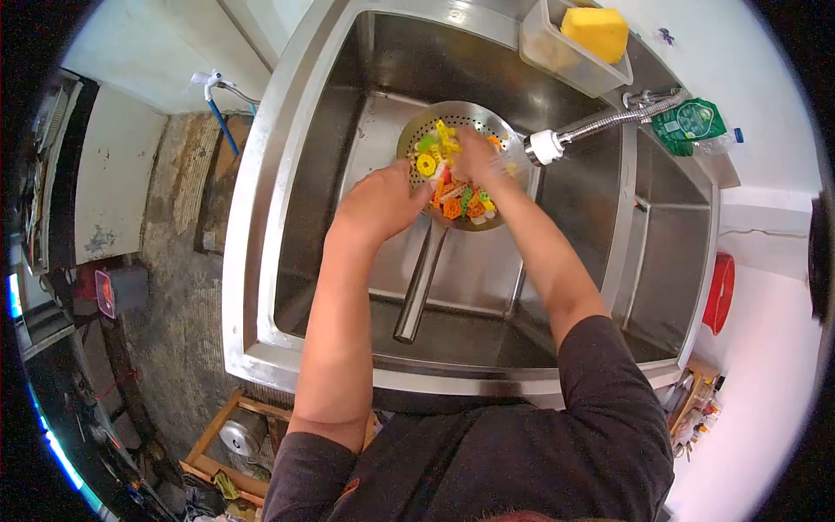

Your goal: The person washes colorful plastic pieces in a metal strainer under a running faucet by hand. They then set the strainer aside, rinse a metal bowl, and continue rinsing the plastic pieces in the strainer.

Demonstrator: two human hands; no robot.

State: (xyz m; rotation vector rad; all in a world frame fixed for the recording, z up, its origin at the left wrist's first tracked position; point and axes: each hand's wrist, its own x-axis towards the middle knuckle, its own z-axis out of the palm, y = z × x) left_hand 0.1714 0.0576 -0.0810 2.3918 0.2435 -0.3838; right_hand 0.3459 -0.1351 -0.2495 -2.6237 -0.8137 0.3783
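A round metal strainer with a perforated bowl and a long steel handle rests in the sink. Small colourful pieces in yellow, orange, green and red lie in it, some shaped like wheels or flowers. At the bowl's left rim, my left hand appears closed on the strainer, its thumb inside beside the pieces. My right hand reaches into the bowl among the pieces. Its fingers are blurred and partly hidden. From the flexible faucet, water runs down by my right hand.
The steel sink surrounds the strainer, with a second basin to its right. On the back ledge stand a clear plastic container with a yellow sponge and a green-labelled bottle or pouch. A red basin is farther right.
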